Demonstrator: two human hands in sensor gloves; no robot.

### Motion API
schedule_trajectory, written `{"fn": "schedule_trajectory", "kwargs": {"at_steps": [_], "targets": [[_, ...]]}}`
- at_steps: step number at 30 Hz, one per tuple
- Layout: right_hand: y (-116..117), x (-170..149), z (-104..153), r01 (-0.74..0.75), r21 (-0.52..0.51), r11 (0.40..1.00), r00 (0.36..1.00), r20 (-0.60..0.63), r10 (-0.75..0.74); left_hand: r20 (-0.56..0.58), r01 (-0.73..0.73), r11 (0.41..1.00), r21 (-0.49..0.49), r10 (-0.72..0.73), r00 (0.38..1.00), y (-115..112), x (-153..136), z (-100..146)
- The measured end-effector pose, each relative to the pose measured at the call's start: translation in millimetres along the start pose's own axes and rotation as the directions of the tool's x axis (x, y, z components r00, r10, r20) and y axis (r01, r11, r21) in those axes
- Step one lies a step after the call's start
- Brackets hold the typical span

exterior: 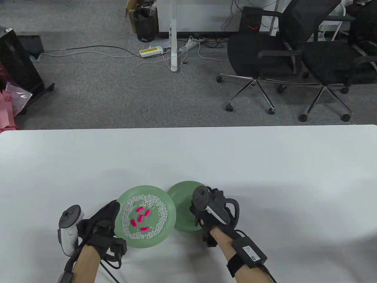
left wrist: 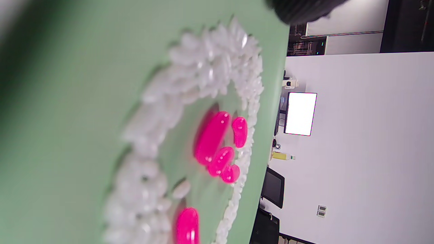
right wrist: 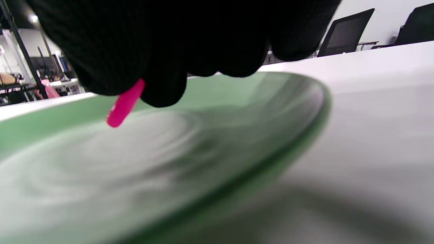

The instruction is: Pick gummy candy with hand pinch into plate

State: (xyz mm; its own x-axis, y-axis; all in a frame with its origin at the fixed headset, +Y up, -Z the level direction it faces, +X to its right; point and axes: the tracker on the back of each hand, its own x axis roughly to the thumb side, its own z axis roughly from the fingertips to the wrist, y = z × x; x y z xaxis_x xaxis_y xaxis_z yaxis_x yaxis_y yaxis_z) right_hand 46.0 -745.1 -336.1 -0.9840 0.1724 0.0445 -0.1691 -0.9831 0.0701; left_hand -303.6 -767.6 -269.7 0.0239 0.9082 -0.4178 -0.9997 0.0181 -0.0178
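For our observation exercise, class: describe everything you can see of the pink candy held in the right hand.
The pink candy is a small, smooth, glossy rod with a rounded end, bright magenta. The right hand pinches its upper end between black gloved fingertips, so it hangs tilted, lower end free. It sits just above the empty green plate, not touching it. Its upper part is hidden by the glove.

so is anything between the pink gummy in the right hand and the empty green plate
Nothing visible. The right hand pinches the pink gummy candy just above the empty green plate; only open air lies beneath it.
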Motion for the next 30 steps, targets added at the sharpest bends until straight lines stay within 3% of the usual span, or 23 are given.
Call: {"fn": "schedule_trajectory", "kwargs": {"at_steps": [7, 12, 17, 20, 24, 27, 30], "targets": [[8.2, 6.7, -2.4, -0.082, 0.006, 0.997, 0.997, 0.007, 0.082, -0.002, 0.002, 1.0, -0.005, -0.002, 1.0, -1.0, 0.4, 0.0], [5.8, 4.8, 0.4, -0.119, -0.084, 0.989, 0.993, -0.012, 0.118, -0.004, 0.001, 1.0, -0.004, -0.001, 1.0, -0.7, -0.2, 0.0], [-31.3, 15.1, 15.5, 0.068, -0.273, 0.96, 0.997, -0.005, -0.072, 0.001, -0.003, 1.0, -0.003, 0.003, 1.0, -1.7, 0.3, 0.4], [-54.1, 35.0, 29.8, 0.19, -0.318, 0.929, 0.982, 0.068, -0.178, 0.001, 0.0, 1.0, 0.003, 0.0, 1.0, -2.6, -0.4, 0.3], [-69.9, 78.5, 47.6, 0.258, -0.225, 0.939, 0.95, 0.234, -0.205, -0.004, -0.001, 1.0, 0.016, 0.002, 1.0, -4.9, -2.0, 0.5], [-67.1, 110.6, 50.7, 0.161, -0.107, 0.981, 0.946, 0.302, -0.122, -0.005, 0.002, 1.0, 0.02, -0.002, 1.0, -6.4, -2.5, 0.7], [-61.4, 131.4, 49.3, 0.044, -0.092, 0.995, 0.946, 0.324, -0.012, -0.005, 0.016, 1.0, 0.027, -0.015, 1.0, -7.2, -2.9, 1.1]]}}
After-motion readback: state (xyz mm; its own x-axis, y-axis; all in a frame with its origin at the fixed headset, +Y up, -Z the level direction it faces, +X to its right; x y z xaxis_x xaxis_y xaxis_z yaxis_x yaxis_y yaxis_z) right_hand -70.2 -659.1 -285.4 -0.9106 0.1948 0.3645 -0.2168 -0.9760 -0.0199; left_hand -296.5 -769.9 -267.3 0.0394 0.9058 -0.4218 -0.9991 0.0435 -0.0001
